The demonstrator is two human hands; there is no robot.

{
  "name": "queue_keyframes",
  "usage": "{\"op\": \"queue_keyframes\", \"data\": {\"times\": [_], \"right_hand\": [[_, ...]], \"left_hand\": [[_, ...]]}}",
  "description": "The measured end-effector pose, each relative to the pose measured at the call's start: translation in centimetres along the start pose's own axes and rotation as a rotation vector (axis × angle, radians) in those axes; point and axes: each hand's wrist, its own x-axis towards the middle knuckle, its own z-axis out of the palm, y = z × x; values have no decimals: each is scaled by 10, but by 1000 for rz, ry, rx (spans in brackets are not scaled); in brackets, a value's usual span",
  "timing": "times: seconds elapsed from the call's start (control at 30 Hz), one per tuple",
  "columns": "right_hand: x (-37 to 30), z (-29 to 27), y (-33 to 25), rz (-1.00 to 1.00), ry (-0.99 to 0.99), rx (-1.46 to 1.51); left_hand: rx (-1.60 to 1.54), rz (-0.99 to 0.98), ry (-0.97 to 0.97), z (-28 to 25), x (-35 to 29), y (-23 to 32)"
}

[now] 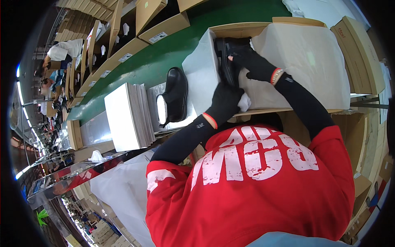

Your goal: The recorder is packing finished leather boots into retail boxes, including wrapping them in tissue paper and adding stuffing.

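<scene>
A black boot (224,57) lies on its side, sole toward the left, in an open cardboard box (242,28) lined with white tissue paper (300,61). My right hand (253,64), in a black glove, closes on the boot's upper part. At the boot's near end is my left hand (224,101), also gloved, with its fingers curled against the boot. A white crumpled wad of paper (245,102) shows beside my left hand. The matching black boot (175,96) lies on the table to the left, its pale lining showing at the opening.
A stack of white sheets (126,117) stands left of the loose boot on the green table (144,61). Several open boxes (119,53) line the far left side. A brown box lid (358,57) stands at the right. Other people work in the far left background.
</scene>
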Motion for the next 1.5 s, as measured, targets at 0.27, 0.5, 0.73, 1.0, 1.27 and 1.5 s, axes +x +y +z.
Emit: {"op": "queue_keyframes", "data": {"times": [0.27, 0.5, 0.73, 1.0, 1.27, 1.5], "right_hand": [[16, 40, 27, -37, 177, -171], [16, 41, 27, -24, 178, -222], [-2, 1, 3, 100, 8, 149], [-16, -59, -48, 117, -24, 281], [39, -118, -108, 298, 97, 481], [16, -77, -92, 179, 104, 202]], "left_hand": [[148, 41, 46, -1, -4, 1], [-74, 54, 4, -28, -10, -10], [-12, -530, 404, 15, -103, -44], [-222, -579, 566, 10, -125, -51], [-826, -311, 212, -97, -14, 51], [-424, 252, 356, -43, 1, 63]]}}
